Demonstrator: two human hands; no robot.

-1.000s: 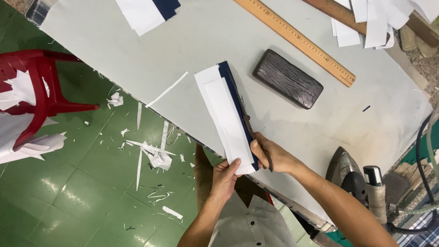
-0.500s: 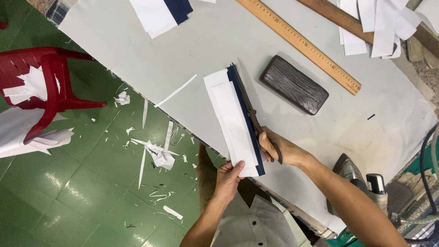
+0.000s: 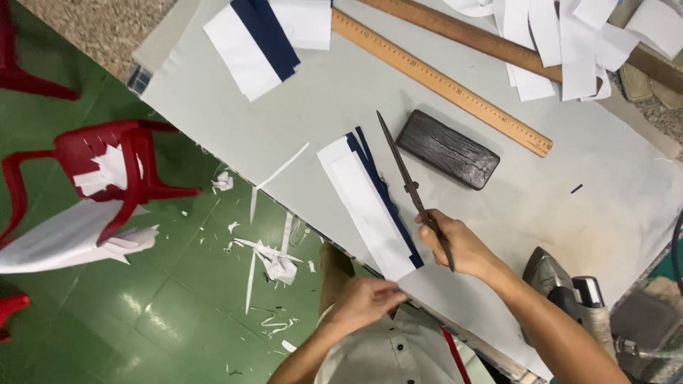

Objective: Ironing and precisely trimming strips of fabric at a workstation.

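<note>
Right hand (image 3: 462, 245) out over the bench (image 3: 605, 206), wrist bent, forearm running back toward the lower right corner; grip clamped round the handles of long dark scissors (image 3: 411, 186), blades together and lifted off the cloth, tips aimed up and left, long axis slanting from the fist toward the far side of the bench. Left hand (image 3: 363, 302) lower down at the near edge, fingers curled together, pinching the near end of the stacked fabric strips (image 3: 370, 206), white on top with a navy layer showing along the right side. Strips flat on the bench, long axis slanted much like the scissors, far end up-left, near end overhanging the edge by the left hand. Scissors just beside the navy edge, to its right. Dark rectangular block (image 3: 448, 149) lying right of the blades, wooden ruler (image 3: 441, 82) beyond it. Iron (image 3: 551, 281) near the right forearm. White offcuts scattered on the green floor (image 3: 107, 320), red plastic chair (image 3: 114, 167) at left.
</note>
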